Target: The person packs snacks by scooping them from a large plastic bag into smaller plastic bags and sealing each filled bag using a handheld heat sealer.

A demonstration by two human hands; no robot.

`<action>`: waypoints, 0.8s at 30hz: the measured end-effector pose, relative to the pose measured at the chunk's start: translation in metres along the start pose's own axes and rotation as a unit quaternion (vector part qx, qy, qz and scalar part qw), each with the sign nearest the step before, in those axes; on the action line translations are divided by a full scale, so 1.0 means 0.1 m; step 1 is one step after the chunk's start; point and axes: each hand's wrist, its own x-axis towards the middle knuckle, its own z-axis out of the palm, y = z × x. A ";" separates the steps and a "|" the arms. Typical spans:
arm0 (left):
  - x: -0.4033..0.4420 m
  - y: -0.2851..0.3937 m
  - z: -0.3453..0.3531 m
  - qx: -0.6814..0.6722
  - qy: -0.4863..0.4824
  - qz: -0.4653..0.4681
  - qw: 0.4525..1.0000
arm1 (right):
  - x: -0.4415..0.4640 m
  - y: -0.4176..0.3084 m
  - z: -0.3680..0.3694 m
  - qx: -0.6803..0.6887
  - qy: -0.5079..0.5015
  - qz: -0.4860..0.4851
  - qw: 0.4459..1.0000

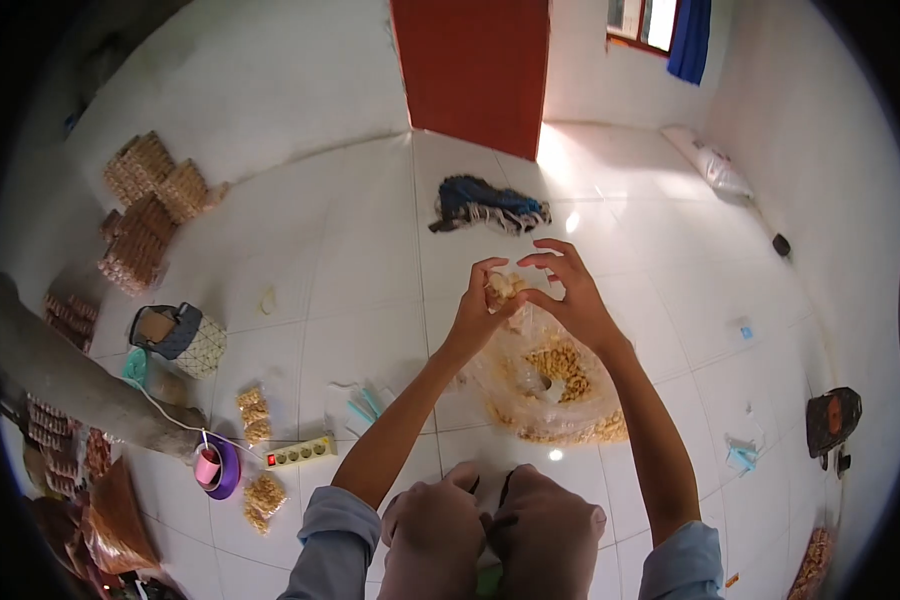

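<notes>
A small clear plastic bag with pale yellow snack pieces (503, 288) is held up in front of me between both hands. My left hand (476, 312) grips its left side, fingers curled and thumb toward the middle. On the other side my right hand (574, 305) has its thumb against the bag and its fingers arched over; the clear film between them is hard to make out. Below the hands a large, open clear plastic bag (497, 385) lies on the floor, with many golden snack pieces (562, 368) inside. A whitish object (550, 391) sits among them.
Filled snack packs (254, 415) and a power strip (301, 453) lie to the left, near a purple container (227, 470) with a pink cup (207, 465). Packs are stacked (140, 235) by the wall. A dark cloth (485, 203) lies ahead, before a red door (475, 75).
</notes>
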 end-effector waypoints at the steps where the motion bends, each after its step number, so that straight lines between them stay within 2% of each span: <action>1: -0.05 0.19 -0.06 0.038 0.006 -0.008 0.999 | 0.04 -0.09 0.00 0.000 -0.002 -0.003 1.000; 2: -0.08 0.31 -0.11 0.043 0.013 0.005 0.999 | 0.09 -0.16 0.01 0.001 -0.003 -0.006 1.000; 4: -0.18 0.48 -0.16 -0.026 0.006 0.092 0.995 | 0.17 -0.41 0.00 0.013 0.016 -0.039 0.999; 6: -0.31 0.61 -0.22 -0.067 0.005 0.090 0.994 | 0.21 -0.64 -0.01 0.068 0.021 0.010 0.997; 7: -0.36 0.68 -0.27 -0.114 0.000 0.085 0.990 | 0.22 -0.75 0.00 0.072 0.020 0.000 0.997; 11: -0.57 0.96 -0.50 -0.120 0.033 0.050 0.991 | 0.35 -1.07 0.08 0.096 0.033 -0.033 0.994; 13: -0.73 1.14 -0.60 -0.134 0.096 0.065 0.984 | 0.37 -1.31 0.20 0.135 0.025 -0.038 0.990; 15: -0.89 1.26 -0.71 -0.088 0.126 0.058 0.986 | 0.36 -1.61 0.34 0.369 0.080 0.023 0.926; 16: -0.94 1.33 -0.77 -0.055 0.147 0.051 0.986 | 0.37 -1.62 0.41 0.378 0.074 0.015 0.923; 18: -1.04 1.34 -0.92 -0.042 0.166 0.072 0.983 | 0.42 -1.55 0.63 0.256 -0.007 0.064 0.965; 24: -1.47 1.32 -1.38 -0.086 0.225 0.104 0.965 | 0.54 -1.84 1.41 0.330 0.016 -0.013 0.944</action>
